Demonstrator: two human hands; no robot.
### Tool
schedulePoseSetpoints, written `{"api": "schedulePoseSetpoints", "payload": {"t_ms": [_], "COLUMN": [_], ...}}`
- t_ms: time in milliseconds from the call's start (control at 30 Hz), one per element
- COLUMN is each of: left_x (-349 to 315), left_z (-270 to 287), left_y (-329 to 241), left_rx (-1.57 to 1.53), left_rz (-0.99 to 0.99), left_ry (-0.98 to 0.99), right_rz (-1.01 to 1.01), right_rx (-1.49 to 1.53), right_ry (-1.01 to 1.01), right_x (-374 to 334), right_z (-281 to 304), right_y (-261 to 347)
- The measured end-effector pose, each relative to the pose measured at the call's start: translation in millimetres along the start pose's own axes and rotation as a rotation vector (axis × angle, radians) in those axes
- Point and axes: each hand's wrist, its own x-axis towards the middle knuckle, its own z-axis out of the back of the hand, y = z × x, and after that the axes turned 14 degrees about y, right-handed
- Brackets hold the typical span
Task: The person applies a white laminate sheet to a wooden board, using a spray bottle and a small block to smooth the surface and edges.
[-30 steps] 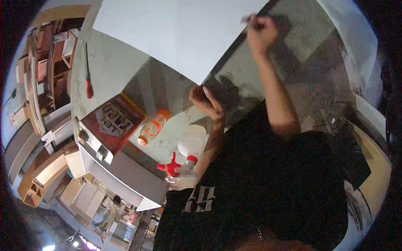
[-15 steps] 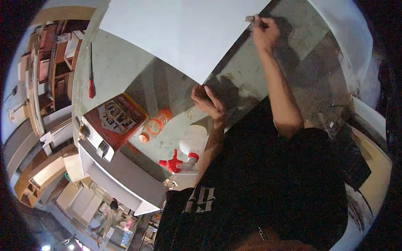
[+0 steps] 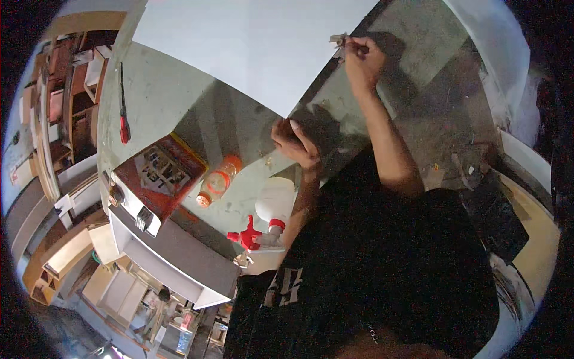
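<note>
A large smooth white sheet or board covers the far part of the worktable, one corner toward me. At that near corner, my left hand has its thumb and curled fingers closed about the tip. Further along the right edge, my right hand pinches a small, crumpled greyish scrap against or just beside the edge; its material is too small to tell. Beside my left forearm lies a white spray bottle with a red trigger head. An orange-capped clear bottle lies left of it.
A red-brown tin with a printed front rests on the grey-green worktable. Left of it lies a red-handled screwdriver. A long grey-white panel piece stands by the table's near left side. Wooden shelving lines the far left.
My right hand has come nearer along the board's right edge, still pinching the scrap. My left hand stays at the corner. The whole view has shifted slightly.
</note>
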Motion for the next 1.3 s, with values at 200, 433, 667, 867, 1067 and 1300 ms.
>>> {"api": "schedulePoseSetpoints", "payload": {"t_ms": [200,433,667,867,1067,1300], "left_x": [0.2,1.4,2.0,0.7,-0.9,0.3], "left_z": [-2.1,-4.6,3.2,4.3,-7.5,0.4], "left_y": [-9.7,-2.4,-14.8,-12.3,-10.7,-11.8], "left_rx": [-0.003,-0.074,0.107,0.138,0.057,0.061], "left_rz": [0.040,0.012,-0.064,-0.014,-0.031,-0.020], "left_ry": [0.018,-0.017,-0.003,-0.027,0.003,-0.020], "right_rz": [0.085,0.044,0.126,0.115,0.187,0.438], "right_rx": [-0.052,-0.113,-0.034,-0.152,-0.070,-0.261], "right_ry": [-0.045,-0.049,-0.062,-0.066,0.019,0.172], "right_x": [-6.0,-10.2,-3.5,25.7,54.4,32.3], "right_z": [-8.5,-11.5,-11.9,-2.0,54.9,37.5], "right_y": [-9.5,-2.4,-0.8,-10.7,-28.9,9.3]}}
